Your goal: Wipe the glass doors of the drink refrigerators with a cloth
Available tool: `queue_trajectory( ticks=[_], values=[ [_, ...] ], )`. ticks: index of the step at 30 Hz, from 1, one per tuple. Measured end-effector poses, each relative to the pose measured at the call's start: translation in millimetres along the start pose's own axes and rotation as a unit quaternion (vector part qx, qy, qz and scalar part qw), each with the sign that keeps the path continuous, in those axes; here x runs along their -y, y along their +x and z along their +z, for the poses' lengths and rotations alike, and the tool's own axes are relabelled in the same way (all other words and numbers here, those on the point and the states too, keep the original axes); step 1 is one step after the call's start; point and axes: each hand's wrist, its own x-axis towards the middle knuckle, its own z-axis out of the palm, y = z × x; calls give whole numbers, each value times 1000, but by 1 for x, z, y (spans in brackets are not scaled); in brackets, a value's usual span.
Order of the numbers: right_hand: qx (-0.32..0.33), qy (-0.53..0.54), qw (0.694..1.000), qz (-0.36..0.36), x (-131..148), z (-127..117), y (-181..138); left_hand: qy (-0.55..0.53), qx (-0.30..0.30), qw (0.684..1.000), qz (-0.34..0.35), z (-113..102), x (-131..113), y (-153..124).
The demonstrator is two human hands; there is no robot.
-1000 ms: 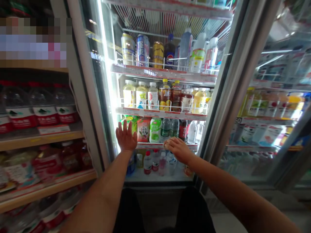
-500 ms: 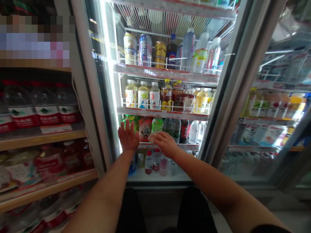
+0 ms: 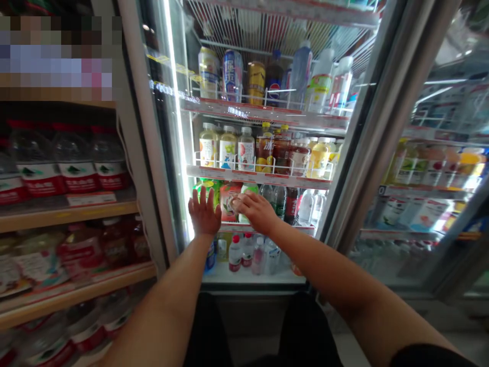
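Observation:
My left hand (image 3: pixel 204 211) is raised with its fingers spread, the palm toward the glass door (image 3: pixel 179 193) of a lit drinks cooler; it appears to rest on the pane. To its right, my right hand (image 3: pixel 260 211) is bent with fingertips at the glass. Under those fingers shows a small pale wad, like a tissue (image 3: pixel 236 203), its exact kind unclear. Behind the glass at hand height stand a red-labelled bottle (image 3: pixel 229 191) and a green-and-white bottle (image 3: pixel 250 188), both partly covered by my right hand.
Bottles and cans fill the cooler's wire shelves (image 3: pixel 260 176). A metal door frame (image 3: pixel 382 137) runs up on the right, with another glass-fronted cooler beyond. On the left, wooden shelves (image 3: pixel 76 216) hold red-labelled water bottles (image 3: pixel 72 163). My dark-clothed knees are below.
My right hand has slid slightly left and up across the glass with the tissue-like wad. The left hand stays spread in nearly the same place. The view has shifted a little.

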Motion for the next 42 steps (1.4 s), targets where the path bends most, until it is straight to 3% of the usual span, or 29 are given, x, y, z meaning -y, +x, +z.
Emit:
queue_trajectory(
  ticks=[2,8,13,19,24,29,34,39,42],
  values=[
    [-17,-6,1000,-3,-9,-9,9,3,-9,1000,3,1,1,0],
    [-164,-30,979,120,-31,-30,25,7,-7,1000,9,0,1,0],
    [-84,-42,996,9,-32,-30,14,-14,-2,1000,-2,0,1,1],
    [-195,-36,972,128,-47,-45,16,-29,2,999,-13,0,0,0],
    [-107,-54,992,41,-54,-48,-7,-26,4,1000,-11,1,1,0],
    [-180,-57,975,114,-63,-48,-27,-17,-3,1000,-11,1,0,0],
    [-108,-78,991,31,-66,-48,-44,8,-16,1000,0,2,2,0],
    [-176,-89,974,109,-74,-57,-54,6,-26,1000,5,5,3,0],
    [-153,-91,980,84,-74,-57,-65,1,-24,1000,8,4,4,-1]
  ],
)
